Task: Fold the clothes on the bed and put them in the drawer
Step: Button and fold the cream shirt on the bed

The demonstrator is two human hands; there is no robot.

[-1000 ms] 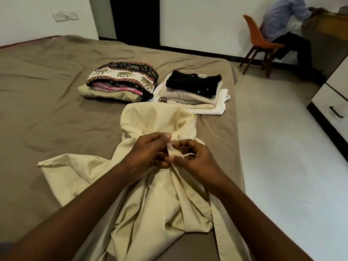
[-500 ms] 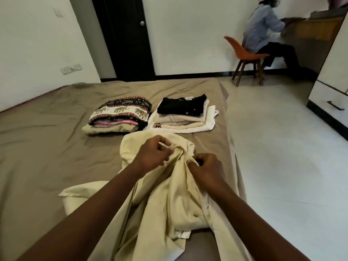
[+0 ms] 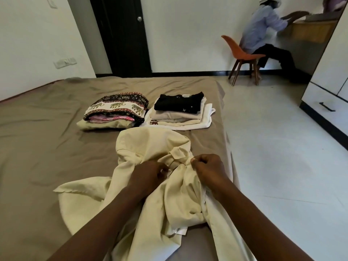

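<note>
A cream shirt (image 3: 150, 146) lies rumpled on the brown bed (image 3: 37, 140) in front of me. My left hand (image 3: 148, 174) grips a bunched part of its front, and my right hand (image 3: 207, 166) pinches the fabric just to the right, near the collar. Beyond the shirt stand two folded piles: an elephant-print stack (image 3: 116, 110) on the left and a stack topped by a black garment (image 3: 180, 104) on the right. A white drawer (image 3: 327, 108) with a dark handle is at the far right.
The bed's right edge (image 3: 226, 129) runs beside a pale tiled floor (image 3: 282, 157). A person sits on an orange chair (image 3: 243, 53) at a wooden desk in the far right corner. A dark door (image 3: 122, 34) is behind the bed.
My view has tilted upward, showing more of the door and wall. Both hands stay on the cream shirt and have drawn slightly apart, bunching the fabric between them.
</note>
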